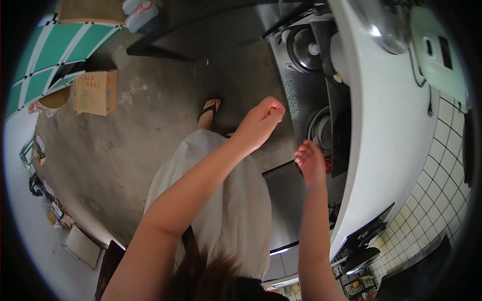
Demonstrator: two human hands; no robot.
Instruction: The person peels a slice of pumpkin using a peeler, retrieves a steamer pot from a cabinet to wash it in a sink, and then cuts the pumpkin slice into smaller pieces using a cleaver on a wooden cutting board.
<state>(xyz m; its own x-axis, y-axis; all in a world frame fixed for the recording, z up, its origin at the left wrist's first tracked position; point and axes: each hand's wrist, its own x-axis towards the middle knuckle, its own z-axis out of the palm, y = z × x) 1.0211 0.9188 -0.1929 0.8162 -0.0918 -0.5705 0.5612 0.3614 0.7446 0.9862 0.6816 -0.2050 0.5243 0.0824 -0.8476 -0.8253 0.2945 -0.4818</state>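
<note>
My left hand [265,122] is in front of my body, fingers curled in, with nothing visible in it. To its right, my right hand [310,161] hovers beside the cabinet under the counter, its fingers bent loosely and slightly apart; no held thing shows. Stacked round metal pans or bowls [321,129] lie inside the cabinet just beyond the right hand. Farther along the same cabinet is a pot with a shiny lid and pale knob [303,49]. Part of something red [328,164] shows behind the right hand.
The white countertop [380,124] runs along the right, bearing a pale green appliance [433,52] and a gas stove [363,233]. A cardboard box [94,92] stands on the concrete floor by green-panelled cabinets [56,45]. Plastic containers [141,15] are at the top.
</note>
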